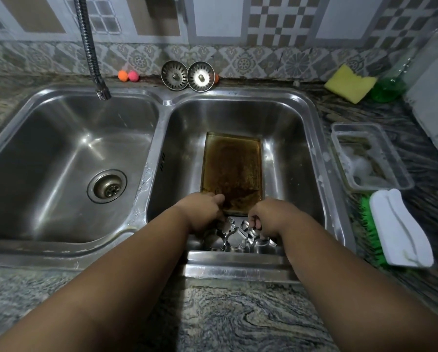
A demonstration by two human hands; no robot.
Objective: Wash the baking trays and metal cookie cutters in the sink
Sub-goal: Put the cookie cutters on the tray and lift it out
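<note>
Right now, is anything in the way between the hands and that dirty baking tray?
Nothing visible. The left hand touches the near edge of the baking tray. The right hand, beside it, curls round one of the metal cookie cutters heaped at the near end of the right basin.

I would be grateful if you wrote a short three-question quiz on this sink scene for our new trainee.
1. True or false: the baking tray is clean and shiny.
2. Short answer: what lies just under the right hand?
3. Multiple choice: the tap hangs over A) the left basin; B) the baking tray; C) the right hand.

Key
1. False: it is stained brown.
2. The cookie cutters.
3. A.
</note>
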